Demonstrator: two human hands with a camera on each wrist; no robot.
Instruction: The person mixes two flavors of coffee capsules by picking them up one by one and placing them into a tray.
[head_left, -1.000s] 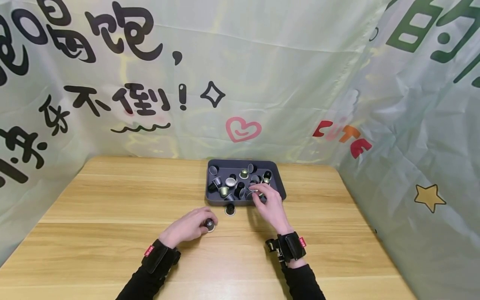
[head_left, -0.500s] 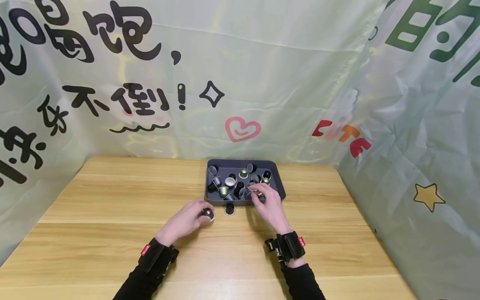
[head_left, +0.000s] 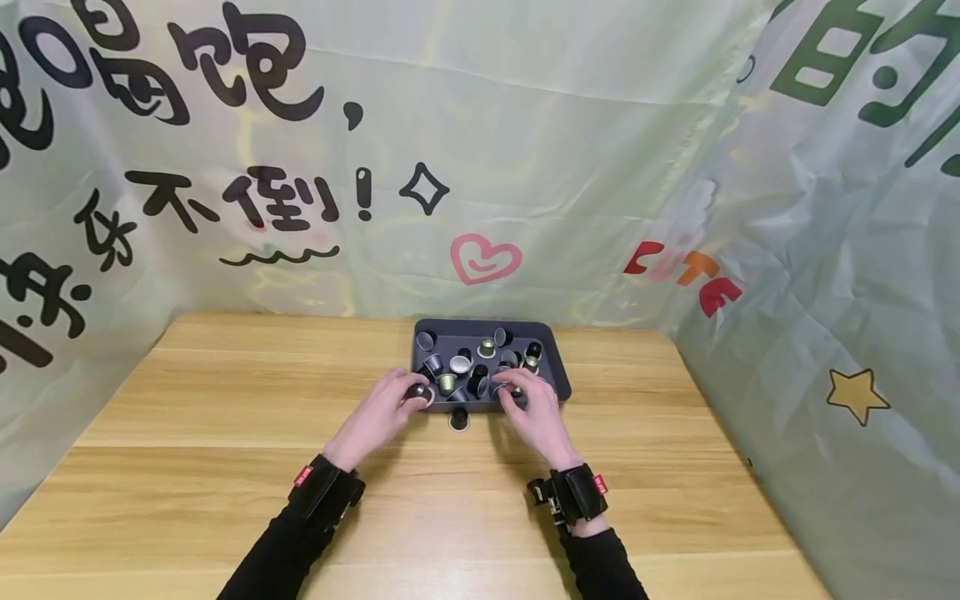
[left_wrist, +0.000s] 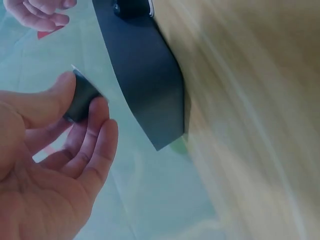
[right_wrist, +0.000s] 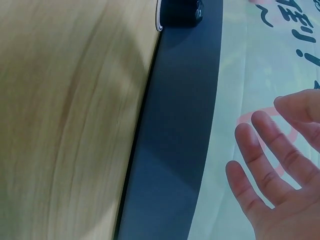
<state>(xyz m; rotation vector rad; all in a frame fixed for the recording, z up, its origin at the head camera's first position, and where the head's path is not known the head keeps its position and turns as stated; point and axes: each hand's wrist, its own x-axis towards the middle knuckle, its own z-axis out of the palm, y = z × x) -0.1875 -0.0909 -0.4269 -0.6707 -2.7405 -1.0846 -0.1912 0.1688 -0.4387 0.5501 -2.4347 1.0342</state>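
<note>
My left hand (head_left: 375, 421) pinches a dark coffee capsule (head_left: 422, 393) between thumb and fingers at the tray's front left corner. In the left wrist view that capsule (left_wrist: 82, 97) is tilted and held clear of the tray wall (left_wrist: 145, 80). Over the front right part of the grey tray (head_left: 558, 367) hovers my right hand (head_left: 536, 417), its fingertips near several capsules. The right wrist view shows this hand's fingers (right_wrist: 270, 177) loosely bent and spread, with nothing seen between them. Several black, silver and green capsules (head_left: 447, 383) lie in the tray, partly hidden by the hands.
One black capsule (head_left: 459, 419) with a pale rim stands on the wooden table (head_left: 450, 517) just before the tray's front wall. A printed cloth (head_left: 570, 167) hangs behind the table and along its sides.
My left hand has carried the dark capsule from the table in front of the tray, forward to its front left corner. The right hand has barely moved.
</note>
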